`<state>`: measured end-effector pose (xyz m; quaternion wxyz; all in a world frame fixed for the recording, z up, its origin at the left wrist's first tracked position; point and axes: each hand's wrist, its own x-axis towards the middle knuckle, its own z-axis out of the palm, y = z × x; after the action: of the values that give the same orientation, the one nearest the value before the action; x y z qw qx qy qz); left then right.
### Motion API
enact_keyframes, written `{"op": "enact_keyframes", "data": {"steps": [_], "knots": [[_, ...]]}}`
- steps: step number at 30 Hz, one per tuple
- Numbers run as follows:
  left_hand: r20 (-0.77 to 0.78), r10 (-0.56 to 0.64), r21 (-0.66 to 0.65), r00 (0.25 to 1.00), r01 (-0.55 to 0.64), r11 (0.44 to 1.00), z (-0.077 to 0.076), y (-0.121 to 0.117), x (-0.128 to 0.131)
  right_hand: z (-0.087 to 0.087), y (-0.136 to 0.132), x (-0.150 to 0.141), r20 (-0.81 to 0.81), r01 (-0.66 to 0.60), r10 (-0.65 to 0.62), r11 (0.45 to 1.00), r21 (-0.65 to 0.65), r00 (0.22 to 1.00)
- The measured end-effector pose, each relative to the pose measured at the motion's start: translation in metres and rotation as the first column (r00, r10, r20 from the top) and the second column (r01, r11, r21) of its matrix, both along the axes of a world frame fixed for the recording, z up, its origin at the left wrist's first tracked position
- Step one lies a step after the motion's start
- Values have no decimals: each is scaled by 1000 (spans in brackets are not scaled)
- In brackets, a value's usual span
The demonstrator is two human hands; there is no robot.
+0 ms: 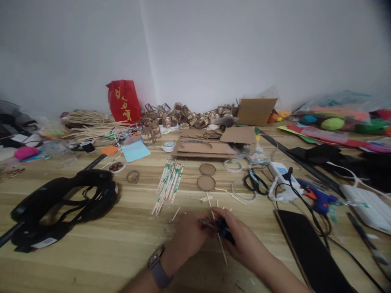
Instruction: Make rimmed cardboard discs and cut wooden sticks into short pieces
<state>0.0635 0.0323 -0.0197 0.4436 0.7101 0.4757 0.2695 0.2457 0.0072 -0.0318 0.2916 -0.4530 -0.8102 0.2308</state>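
Observation:
My right hand [244, 240] is closed around dark pliers with blue on the handles [225, 232], whose metal jaws point left toward my other hand. A thin pale chopstick [222, 249] runs lengthwise between my hands, passing under the pliers. My left hand [190, 234], with a watch on its wrist, is curled with its fingertips at the chopstick, apparently gripping it; its fingers are partly hidden and slightly blurred. Short cut stick pieces [206, 198] lie just beyond. Two round cardboard discs [206, 183] with rims rest farther up the table.
Wrapped chopsticks [170, 181] lie left of centre. A black headset-like strap [61, 203] sits at left. On the right are a phone [308, 248], a blue glue gun [320, 200], cables and tape rolls [232, 165]. Cardboard sheets [204, 148] and small stick-walled barrels [183, 116] stand behind.

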Motion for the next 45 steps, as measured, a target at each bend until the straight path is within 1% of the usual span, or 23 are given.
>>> {"op": "enact_keyframes", "data": {"steps": [3,5,7,9,10,12,15,18,20,22,25,29,32,34,37,39,43,45], "knots": [[48,-32,-27,998,33,999,0,-1,0,2,1,-1,-38,-31,34,996,86,999],[97,-55,-72,994,63,995,3,1,0,3,2,-2,-77,-12,26,985,170,997],[205,-47,-140,978,77,987,7,3,1,2,3,-2,-114,60,-34,970,236,993],[345,20,-216,938,58,975,9,5,3,1,4,-3,-145,142,-108,957,254,984],[398,64,-249,915,41,968,9,6,3,0,4,-4,-157,170,-134,954,246,978],[458,131,-300,879,15,954,8,7,5,-1,4,-7,-173,184,-150,962,204,973],[497,184,-355,848,5,935,6,4,7,-1,2,-12,-185,167,-142,978,126,972],[516,233,-404,824,-6,915,6,1,10,1,0,-14,-195,166,-146,982,90,970],[540,239,-414,807,7,910,6,0,13,1,0,-14,-202,172,-154,982,79,967],[562,215,-392,799,29,919,7,-2,15,0,1,-13,-208,185,-167,980,67,964],[551,180,-354,815,34,935,6,-4,18,-3,3,-13,-240,223,-207,974,39,948],[489,177,-347,854,4,938,8,-4,16,0,5,-14,-278,260,-267,963,-64,923],[479,132,-327,868,37,944,16,1,8,13,4,-10,-273,191,-243,960,-202,931],[469,116,-328,875,51,943,23,5,0,26,3,-4,-257,126,-211,942,-311,943],[445,119,-360,888,55,931,30,11,-12,44,1,8,-208,72,-179,896,-438,961],[431,119,-367,895,53,929,31,15,-17,53,1,16,-170,39,-146,858,-513,974],[395,79,-356,915,73,932,28,16,-21,59,0,23,-130,2,-114,759,-652,985],[385,46,-353,922,101,930,28,15,-21,60,-1,22,-147,-25,-105,727,-686,984]]}}
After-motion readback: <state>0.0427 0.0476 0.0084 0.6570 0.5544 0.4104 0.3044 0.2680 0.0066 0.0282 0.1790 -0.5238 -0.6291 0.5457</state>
